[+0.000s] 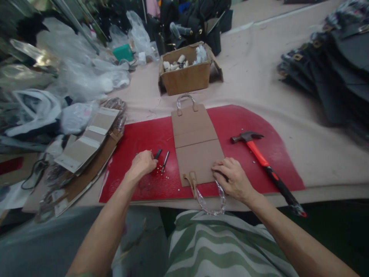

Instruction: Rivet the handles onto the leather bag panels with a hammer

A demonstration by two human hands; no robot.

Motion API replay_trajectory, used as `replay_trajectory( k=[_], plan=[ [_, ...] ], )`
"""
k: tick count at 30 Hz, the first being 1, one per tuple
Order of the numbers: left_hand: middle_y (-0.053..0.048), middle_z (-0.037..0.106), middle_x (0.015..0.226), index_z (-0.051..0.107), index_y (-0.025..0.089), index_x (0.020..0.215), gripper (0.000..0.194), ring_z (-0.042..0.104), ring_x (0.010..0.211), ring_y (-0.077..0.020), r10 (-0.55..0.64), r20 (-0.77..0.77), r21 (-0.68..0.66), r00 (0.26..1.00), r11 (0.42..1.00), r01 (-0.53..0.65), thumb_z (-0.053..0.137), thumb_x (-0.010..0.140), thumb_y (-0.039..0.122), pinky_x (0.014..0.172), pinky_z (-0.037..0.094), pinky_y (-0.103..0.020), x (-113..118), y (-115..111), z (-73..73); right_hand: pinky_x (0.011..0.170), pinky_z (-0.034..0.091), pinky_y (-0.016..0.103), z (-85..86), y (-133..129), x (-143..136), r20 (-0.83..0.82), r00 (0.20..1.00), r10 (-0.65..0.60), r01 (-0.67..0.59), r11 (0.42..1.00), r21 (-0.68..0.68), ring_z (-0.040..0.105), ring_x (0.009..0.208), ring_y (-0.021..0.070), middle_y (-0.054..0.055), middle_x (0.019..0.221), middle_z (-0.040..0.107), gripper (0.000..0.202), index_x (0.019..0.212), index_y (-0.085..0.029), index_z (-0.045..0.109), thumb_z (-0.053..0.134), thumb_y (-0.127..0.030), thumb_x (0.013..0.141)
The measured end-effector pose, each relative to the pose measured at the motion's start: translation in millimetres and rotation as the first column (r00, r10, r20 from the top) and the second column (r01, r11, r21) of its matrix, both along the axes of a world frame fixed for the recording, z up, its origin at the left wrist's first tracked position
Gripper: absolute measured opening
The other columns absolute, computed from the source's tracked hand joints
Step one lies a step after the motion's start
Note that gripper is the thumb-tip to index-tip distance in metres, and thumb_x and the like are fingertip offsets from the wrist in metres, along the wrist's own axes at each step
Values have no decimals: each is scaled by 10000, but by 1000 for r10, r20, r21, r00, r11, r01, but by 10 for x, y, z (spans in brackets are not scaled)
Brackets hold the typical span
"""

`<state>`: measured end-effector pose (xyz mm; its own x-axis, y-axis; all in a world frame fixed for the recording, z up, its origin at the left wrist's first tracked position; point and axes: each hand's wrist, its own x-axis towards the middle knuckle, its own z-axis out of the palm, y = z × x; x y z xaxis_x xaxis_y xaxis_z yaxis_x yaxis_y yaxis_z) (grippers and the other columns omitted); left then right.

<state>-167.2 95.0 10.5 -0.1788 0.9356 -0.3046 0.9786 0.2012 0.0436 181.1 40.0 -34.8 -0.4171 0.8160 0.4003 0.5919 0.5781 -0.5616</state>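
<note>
A tan bag panel [198,156], with a crease across its middle, lies flat on the red mat [242,123]. It has a plastic-wrapped handle [186,98] at its far end and another wrapped handle [211,209] at its near end, where a tan strap tab hangs loose. My right hand [230,177] is closed at the panel's near right corner, fingers curled on its edge beside the handle end. My left hand [143,162] pinches a short dark tool [157,154] low over the mat. A slim metal punch [165,161] lies beside it, among tiny pale bits.
A claw hammer [259,154] with a red and black handle rests on the mat's right side. Behind stands an open cardboard box [187,79] of small parts. Stacked panels [92,134] lie left, dark bag pieces [328,73] right, plastic bags [80,69] back left.
</note>
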Motion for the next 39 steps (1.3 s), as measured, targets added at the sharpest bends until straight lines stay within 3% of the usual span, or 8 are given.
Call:
replay_trajectory(
  k=[4, 8, 12, 17, 20, 24, 33, 39],
  plan=[
    [-51, 650, 602, 615, 172, 653, 214, 616, 581, -200, 26, 374, 37, 927, 998, -43, 601, 748, 364, 556, 452, -283, -33, -35, 38, 796, 402, 398, 13, -10, -7, -7, 1000, -11, 11, 1000, -29, 539, 901, 229, 76, 987, 652, 140, 955, -210, 652, 534, -180, 886],
    [-45, 684, 683, 612, 130, 800, 305, 650, 601, -166, 156, 847, -20, 508, 965, -263, 673, 729, 420, 572, 514, -260, 74, -186, 93, 812, 395, 402, -1, -11, -4, 11, 1000, -10, 11, 998, -61, 534, 901, 226, 74, 998, 651, 139, 965, -209, 649, 534, -180, 891],
    [-42, 703, 781, 575, 127, 867, 380, 699, 687, -176, 163, 983, -115, 80, 902, -416, 776, 673, 386, 631, 577, -291, 411, -316, 34, 829, 395, 411, -3, -2, -4, 22, 1000, -11, 13, 997, -73, 534, 922, 231, 73, 1015, 649, 133, 972, -212, 640, 535, -182, 896],
    [-35, 715, 836, 560, 159, 1083, 515, 728, 782, -213, 165, 968, -229, -189, 887, -401, 811, 668, 334, 726, 610, -367, 884, -472, -160, 860, 400, 433, 5, 8, -2, 19, 1000, -3, 5, 996, -87, 541, 944, 239, 79, 1028, 651, 149, 990, -207, 647, 539, -178, 891],
    [-66, 730, 880, 581, 155, 1084, 459, 729, 835, -223, 158, 972, -212, -174, 909, -358, 786, 712, 327, 744, 611, -364, 1085, -563, -251, 865, 402, 443, 5, 8, 7, 20, 1000, 0, 3, 994, -109, 545, 937, 240, 71, 1030, 652, 166, 999, -223, 656, 549, -183, 880],
    [-82, 743, 933, 610, 148, 983, 290, 722, 870, -192, 64, 997, -75, -42, 931, -357, 749, 756, 264, 830, 593, -340, 1235, -636, -300, 872, 403, 446, 2, 4, 19, 11, 1000, -2, 3, 993, -116, 546, 939, 238, 66, 1030, 652, 164, 1000, -226, 655, 549, -184, 882],
    [-94, 730, 1009, 594, 158, 1027, 205, 716, 932, -196, -93, 984, 139, 151, 933, -331, 642, 855, 259, 853, 587, -320, 1301, -755, -331, 832, 407, 431, 20, -21, -12, 38, 997, -61, 65, 991, -117, 537, 948, 248, 79, 1048, 637, 157, 1009, -220, 645, 547, -201, 889],
    [-77, 727, 979, 557, 171, 1047, 200, 718, 911, -181, -78, 984, 126, 158, 940, -318, 608, 880, 269, 847, 584, -308, 1374, -912, -354, 791, 410, 433, 119, -254, -62, 121, 972, -199, 213, 970, -118, 514, 925, 265, 104, 1047, 630, 125, 956, -206, 644, 530, -214, 905]
  ],
)
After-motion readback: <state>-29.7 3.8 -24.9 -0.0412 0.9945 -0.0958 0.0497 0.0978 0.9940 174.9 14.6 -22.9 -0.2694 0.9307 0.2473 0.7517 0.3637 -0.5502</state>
